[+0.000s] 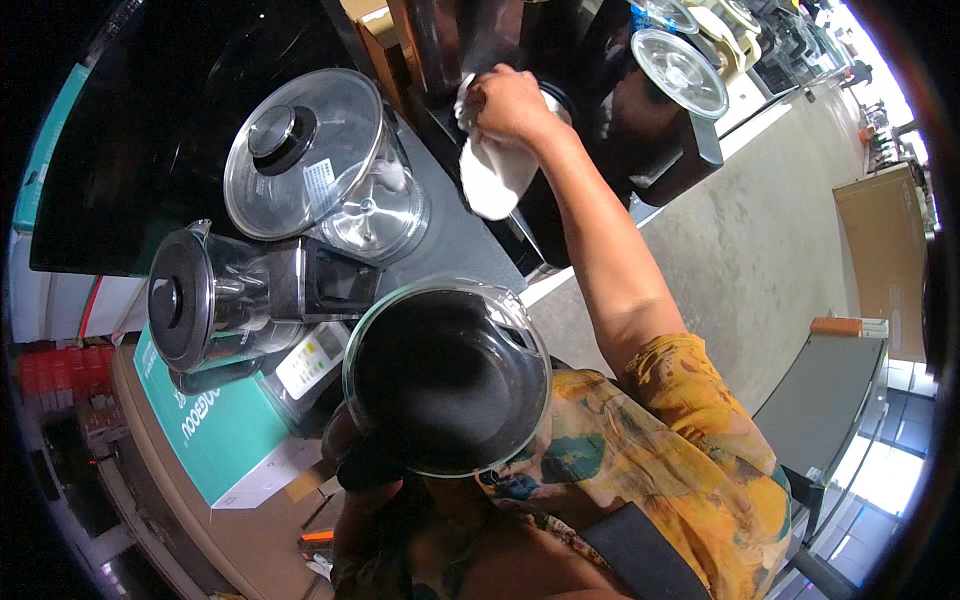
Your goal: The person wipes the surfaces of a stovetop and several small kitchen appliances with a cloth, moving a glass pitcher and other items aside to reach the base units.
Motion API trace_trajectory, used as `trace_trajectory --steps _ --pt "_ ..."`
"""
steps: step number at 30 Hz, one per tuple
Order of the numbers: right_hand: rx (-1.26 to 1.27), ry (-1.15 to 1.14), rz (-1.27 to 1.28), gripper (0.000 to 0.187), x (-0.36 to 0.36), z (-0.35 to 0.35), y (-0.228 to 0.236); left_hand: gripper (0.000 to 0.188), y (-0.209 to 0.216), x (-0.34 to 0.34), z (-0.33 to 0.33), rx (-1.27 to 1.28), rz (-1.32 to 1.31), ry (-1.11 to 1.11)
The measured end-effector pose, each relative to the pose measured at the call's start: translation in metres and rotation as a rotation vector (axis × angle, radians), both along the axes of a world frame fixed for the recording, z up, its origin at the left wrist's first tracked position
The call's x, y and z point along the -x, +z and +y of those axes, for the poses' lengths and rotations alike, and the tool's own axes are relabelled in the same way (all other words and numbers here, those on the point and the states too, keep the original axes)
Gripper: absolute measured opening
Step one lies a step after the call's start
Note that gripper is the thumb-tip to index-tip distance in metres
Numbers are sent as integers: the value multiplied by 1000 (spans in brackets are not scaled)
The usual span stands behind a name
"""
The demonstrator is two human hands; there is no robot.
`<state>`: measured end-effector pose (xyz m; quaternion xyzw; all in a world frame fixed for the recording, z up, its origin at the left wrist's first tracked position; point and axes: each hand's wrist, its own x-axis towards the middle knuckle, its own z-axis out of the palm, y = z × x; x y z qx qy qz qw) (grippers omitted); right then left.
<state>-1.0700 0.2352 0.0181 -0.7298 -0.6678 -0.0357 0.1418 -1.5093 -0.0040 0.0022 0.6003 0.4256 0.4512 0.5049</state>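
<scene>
Close in front of me, my left hand (372, 492) is closed on the dark handle of a glass jug (450, 310). The jug has a clear rim and looks dark inside; it hides much of the arm behind it. My right hand (510, 105) reaches far ahead, fingers closed round a white cloth (497, 175). The cloth hangs from the hand against a glossy black appliance (545, 215) with a round metal part beside the fingers. Left of the cloth stands a large glass pot (395, 225) with a clear, black-knobbed lid (345, 130).
A second lidded glass jug (180, 300) with a black handle stands at the left, near a teal and white box (215, 435). A clear round lid (680, 72) lies at the upper right. Grey floor (790, 200), a cardboard box (885, 260) and a grey cabinet (825, 400) are to the right.
</scene>
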Motion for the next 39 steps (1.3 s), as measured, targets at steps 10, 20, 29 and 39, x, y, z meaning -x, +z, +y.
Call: trace_trajectory --steps 10,20,29,39 --pt "-410 235 -65 28 44 -36 -10 38 1 -10 7 17 -3 -39" --pt "-270 -226 -178 39 8 -24 4 40 -1 -8 7 33 5 -51" --pt "68 -159 -184 36 1 19 7 42 0 -3 3 47 -2 -41" --pt "267 -356 -322 35 -12 10 4 44 3 2 5 49 -5 -63"
